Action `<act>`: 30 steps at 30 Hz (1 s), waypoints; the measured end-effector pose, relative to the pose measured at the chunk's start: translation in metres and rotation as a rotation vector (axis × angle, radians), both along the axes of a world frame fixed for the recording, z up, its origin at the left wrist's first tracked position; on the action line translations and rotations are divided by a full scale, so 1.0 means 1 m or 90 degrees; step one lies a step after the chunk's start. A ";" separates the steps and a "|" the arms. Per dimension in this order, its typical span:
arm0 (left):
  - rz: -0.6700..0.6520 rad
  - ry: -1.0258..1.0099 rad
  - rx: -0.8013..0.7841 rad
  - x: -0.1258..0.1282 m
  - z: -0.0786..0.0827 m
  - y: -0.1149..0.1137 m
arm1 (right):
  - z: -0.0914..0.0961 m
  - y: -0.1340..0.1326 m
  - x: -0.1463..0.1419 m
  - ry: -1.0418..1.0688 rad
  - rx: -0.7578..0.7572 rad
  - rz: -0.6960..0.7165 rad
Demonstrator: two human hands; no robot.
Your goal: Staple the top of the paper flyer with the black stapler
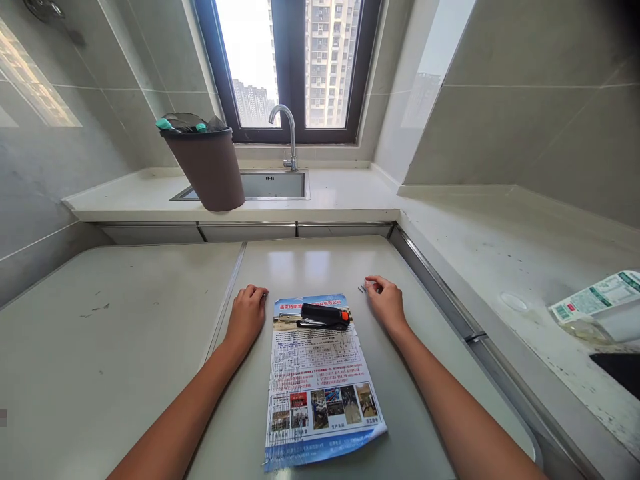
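A printed flyer (320, 370) with text, photos and blue borders lies on the pale tabletop, its lower right corner curling up. Across its upper part rests a black stapler (324, 316) with an orange-red spot at its right end; a silvery part sticks out at the left. To the flyer's left, my left hand (247, 315) rests on the table, fingers curled and fingertips together; what they hold, if anything, is too small to name. My right hand (386, 303), right of the flyer, pinches at tiny dark pieces that look like staples (361, 289).
Behind the table runs a white counter (340, 193) with a sink (275, 185) and a chrome faucet (291, 137). A brown bin (207, 170) stands by the sink. On the right counter lies a labelled clear bottle (603, 307). A seam (231, 287) crosses the tabletop.
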State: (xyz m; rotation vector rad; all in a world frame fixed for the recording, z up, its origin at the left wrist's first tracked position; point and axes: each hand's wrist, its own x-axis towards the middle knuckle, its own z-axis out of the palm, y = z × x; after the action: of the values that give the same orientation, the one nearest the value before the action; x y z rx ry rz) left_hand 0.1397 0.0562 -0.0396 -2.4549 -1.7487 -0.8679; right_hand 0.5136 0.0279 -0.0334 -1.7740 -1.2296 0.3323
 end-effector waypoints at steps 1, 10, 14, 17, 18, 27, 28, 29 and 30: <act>-0.005 -0.017 -0.001 0.000 0.001 -0.001 | 0.002 -0.001 -0.001 0.015 0.005 -0.008; -0.153 -0.179 0.056 0.018 0.020 -0.019 | 0.001 -0.006 -0.010 0.041 -0.004 0.078; -0.184 -0.199 0.069 0.025 0.024 -0.028 | 0.006 -0.008 -0.013 -0.010 0.030 0.069; -0.212 -0.237 0.065 0.028 0.024 -0.032 | 0.015 -0.015 -0.025 -0.049 0.092 0.171; -0.224 -0.253 0.059 0.029 0.024 -0.033 | 0.017 -0.018 -0.030 -0.068 0.111 0.218; -0.258 -0.289 0.024 0.030 0.029 -0.036 | 0.025 -0.038 -0.062 -0.084 0.238 0.489; -0.269 -0.291 0.015 0.029 0.029 -0.035 | 0.024 -0.038 -0.064 -0.094 0.232 0.504; -0.279 -0.289 0.010 0.029 0.028 -0.034 | 0.023 -0.039 -0.066 -0.108 0.219 0.513; -0.285 -0.283 0.011 0.029 0.027 -0.034 | 0.021 -0.038 -0.068 -0.123 0.201 0.518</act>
State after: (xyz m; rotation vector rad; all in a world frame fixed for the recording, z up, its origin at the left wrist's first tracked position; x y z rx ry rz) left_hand 0.1685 0.0226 -0.0128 -2.8583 -1.2603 -1.5584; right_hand 0.4457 -0.0105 -0.0121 -0.9895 -1.9953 0.3980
